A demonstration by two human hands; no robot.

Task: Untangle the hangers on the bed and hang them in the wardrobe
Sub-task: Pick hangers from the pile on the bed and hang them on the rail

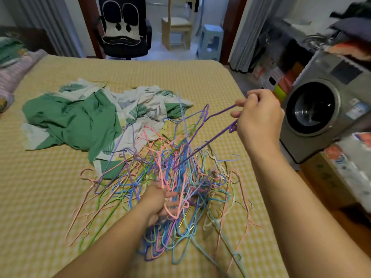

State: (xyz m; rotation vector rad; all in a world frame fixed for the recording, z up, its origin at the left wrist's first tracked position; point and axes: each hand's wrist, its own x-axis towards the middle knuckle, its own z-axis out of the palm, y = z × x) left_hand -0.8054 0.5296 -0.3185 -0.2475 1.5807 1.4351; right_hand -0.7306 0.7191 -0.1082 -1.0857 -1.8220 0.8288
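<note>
A tangled heap of thin hangers (172, 183) in pink, blue, purple, green and cream lies on the yellow checked bed (50, 197). My right hand (259, 117) is raised above the heap's right side and pinches the end of a purple hanger (202, 143), which slants down from my fingers into the pile. My left hand (158, 203) is low in the middle of the heap, its fingers curled among pink and blue hangers, holding them down. No wardrobe is clearly in view.
A crumpled green and white leaf-print cloth (80, 121) lies behind the heap. A grey washing machine (325, 109) and boxes (341, 171) stand close to the bed's right edge. A black chair (124, 29) stands past the bed's far end, with pillows (12, 63) at far left.
</note>
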